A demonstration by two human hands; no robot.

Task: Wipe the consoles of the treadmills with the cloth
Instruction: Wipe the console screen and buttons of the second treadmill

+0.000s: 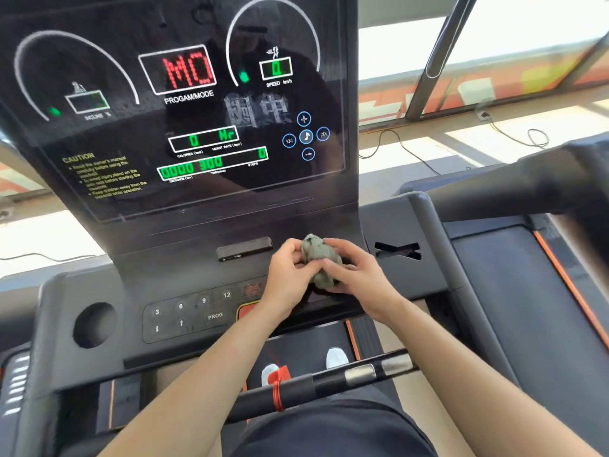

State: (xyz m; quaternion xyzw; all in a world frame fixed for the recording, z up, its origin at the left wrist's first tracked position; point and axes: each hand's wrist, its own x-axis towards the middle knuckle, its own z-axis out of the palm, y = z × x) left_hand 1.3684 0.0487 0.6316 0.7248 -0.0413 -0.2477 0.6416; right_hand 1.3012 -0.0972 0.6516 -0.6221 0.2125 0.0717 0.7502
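Note:
A crumpled grey-green cloth (319, 258) is bunched between both hands, just below the treadmill's black display console (138, 199). My left hand (290, 275) pinches the cloth's left side. My right hand (357, 275) grips its right side and lower end. The console screen is lit, showing red "MO" and green digits. Both hands hover over the lower button panel (184, 315), hiding its middle part.
A black handlebar (329, 384) with a red safety clip (278, 377) crosses in front of my body. A round cup holder (94, 324) sits at the left. A second treadmill (527, 275) stands at the right. Cables lie on the floor behind.

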